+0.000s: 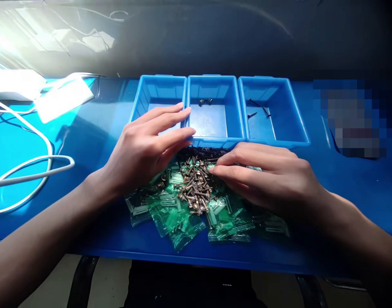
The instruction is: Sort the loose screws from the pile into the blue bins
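My left hand (144,143) is over the left side of the pile, its fingers stretched out and apart, fingertips by the front of the left and middle blue bins. My right hand (269,175) is at the pile's right side, fingers bent and fingertips drawn together at the screws; whatever is between them is too small or hidden to name. Bronze-coloured screws (197,188) lie heaped in the middle. Under and around them are green plastic packets (179,222) with pale plugs inside. Dark screws (208,152) lie behind, against the bins.
The left bin (160,92) is partly covered by my left hand. In the middle bin (210,122) lie a few small dark pieces, and in the right bin (287,124) a few dark screws. A white cable (50,149) loops at left. A blurred-out object (352,119) is at right.
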`<state>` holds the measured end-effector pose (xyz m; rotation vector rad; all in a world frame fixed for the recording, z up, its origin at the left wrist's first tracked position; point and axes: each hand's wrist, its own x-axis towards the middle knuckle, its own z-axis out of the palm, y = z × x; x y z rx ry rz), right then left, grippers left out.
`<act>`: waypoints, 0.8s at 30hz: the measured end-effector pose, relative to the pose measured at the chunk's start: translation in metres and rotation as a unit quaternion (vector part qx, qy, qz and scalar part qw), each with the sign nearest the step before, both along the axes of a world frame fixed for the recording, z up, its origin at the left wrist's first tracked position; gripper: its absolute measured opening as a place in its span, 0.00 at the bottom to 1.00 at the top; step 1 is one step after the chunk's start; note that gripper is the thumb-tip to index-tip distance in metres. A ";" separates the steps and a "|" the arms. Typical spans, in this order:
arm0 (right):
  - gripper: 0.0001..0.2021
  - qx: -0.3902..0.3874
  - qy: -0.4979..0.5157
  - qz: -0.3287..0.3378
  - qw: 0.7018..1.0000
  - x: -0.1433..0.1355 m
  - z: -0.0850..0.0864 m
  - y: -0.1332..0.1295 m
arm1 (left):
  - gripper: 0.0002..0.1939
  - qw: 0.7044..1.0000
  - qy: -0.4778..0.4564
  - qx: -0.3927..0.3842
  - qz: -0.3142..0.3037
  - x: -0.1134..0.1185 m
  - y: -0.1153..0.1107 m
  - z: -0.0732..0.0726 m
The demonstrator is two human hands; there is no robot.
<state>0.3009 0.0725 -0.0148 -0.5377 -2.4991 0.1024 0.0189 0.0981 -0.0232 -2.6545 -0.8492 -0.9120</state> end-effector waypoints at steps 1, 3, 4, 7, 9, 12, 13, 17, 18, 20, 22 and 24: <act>0.10 0.001 0.009 -0.006 1.000 0.000 0.002 -0.001 | 0.13 1.000 -0.003 -0.002 0.002 0.001 -0.001 0.001; 0.11 -0.002 0.027 -0.024 0.999 -0.001 0.005 -0.004 | 0.14 1.000 -0.017 0.001 0.006 0.004 -0.002 0.003; 0.11 -0.005 0.037 -0.038 0.999 -0.001 0.007 -0.006 | 0.14 1.000 -0.028 0.008 0.002 0.007 -0.004 0.004; 0.12 -0.015 0.075 -0.090 0.993 -0.002 0.012 -0.010 | 0.17 0.997 -0.054 0.035 -0.040 0.015 -0.010 0.007; 0.11 -0.027 0.110 -0.122 0.986 -0.005 0.015 -0.013 | 0.17 0.995 -0.059 0.043 -0.061 0.019 -0.014 0.008; 0.06 -0.076 0.139 -0.143 0.977 -0.010 0.019 -0.015 | 0.11 0.993 -0.069 0.049 -0.080 0.023 -0.018 0.007; 0.05 -0.099 0.143 -0.145 0.974 -0.012 0.020 -0.016 | 0.09 0.992 -0.074 0.049 -0.089 0.023 -0.019 0.007; 0.09 -0.168 0.174 -0.145 0.959 -0.017 0.022 -0.019 | 0.08 0.992 -0.092 0.022 -0.077 0.024 -0.020 0.006; 0.10 -0.179 0.183 -0.143 0.956 -0.017 0.022 -0.019 | 0.09 0.993 -0.093 0.024 -0.075 0.024 -0.020 0.006; 0.10 -0.198 0.189 -0.137 0.952 -0.018 0.021 -0.021 | 0.08 0.992 -0.092 0.046 -0.077 0.023 -0.019 0.006; 0.11 -0.214 0.192 -0.130 0.949 -0.018 0.019 -0.022 | 0.09 0.992 -0.081 0.062 -0.078 0.022 -0.019 0.006; 0.11 -0.224 0.198 -0.125 0.946 -0.019 0.017 -0.022 | 0.10 0.993 -0.071 0.058 -0.070 0.020 -0.020 0.006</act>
